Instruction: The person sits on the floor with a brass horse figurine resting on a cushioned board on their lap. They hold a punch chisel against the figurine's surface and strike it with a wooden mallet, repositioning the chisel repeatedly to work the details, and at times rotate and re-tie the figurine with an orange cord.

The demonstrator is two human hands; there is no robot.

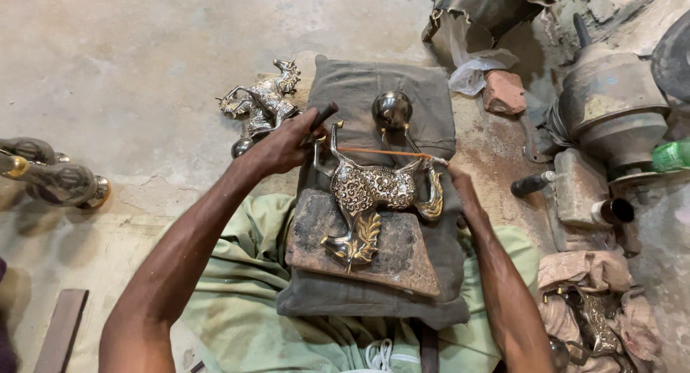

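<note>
A shiny engraved metal animal figure (370, 193) lies on a rusty flat plate (402, 261), which rests on a dark grey cushion (388, 100). My left hand (287, 143) is closed around a dark handle of a tool at the figure's upper left. My right hand (456, 182) grips the other end at the figure's right. A thin orange rod or cord (384, 153) runs between the two hands, across the figure's top. A round dark metal ball (392, 111) stands just beyond the figure.
A second metal animal figure (262, 100) lies on the concrete floor to the left. Brass pieces (54, 175) sit at far left. A motor-like machine (611, 107), a brick (504, 91), rags (589, 272) and a green bottle (672, 155) crowd the right side.
</note>
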